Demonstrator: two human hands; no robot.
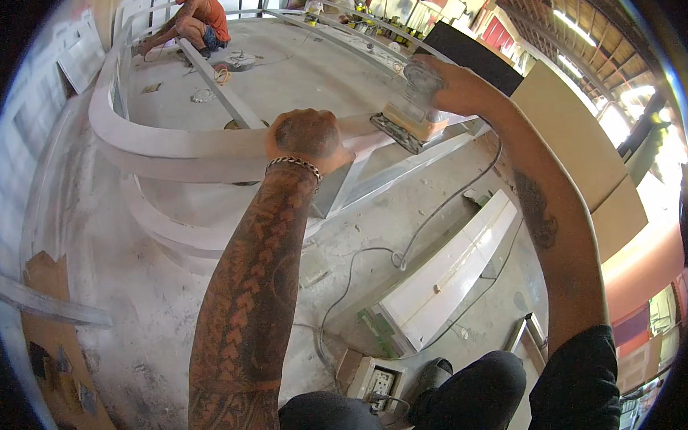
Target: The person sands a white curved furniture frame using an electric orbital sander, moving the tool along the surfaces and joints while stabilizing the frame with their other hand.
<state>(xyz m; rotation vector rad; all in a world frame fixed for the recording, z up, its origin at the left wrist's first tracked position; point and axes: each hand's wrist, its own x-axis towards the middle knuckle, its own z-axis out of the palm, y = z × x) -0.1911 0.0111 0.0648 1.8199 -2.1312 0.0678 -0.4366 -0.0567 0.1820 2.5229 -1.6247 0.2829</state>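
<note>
A dusty power sander [415, 121] with a dark, flat pad rests at the white frame's upper rail. My right hand [447, 86] is closed over its top. The large curved frame [194, 147] is pale, with rounded rails one above the other and straight metal struts. My left hand [305, 137], wearing a chain bracelet, is closed round the upper rail, left of the sander. Its fingertips are mostly hidden on the far side. A grey cord [449, 200] runs from near my right forearm down to the floor.
An outlet box [376, 383] with a plugged cord sits by my shoe [432, 382]. Right of it lies a long white panel [452, 276]. Cardboard [68, 353] and a metal bar [52, 305] lie at left. Another person [201, 21] crouches at the frame's far side.
</note>
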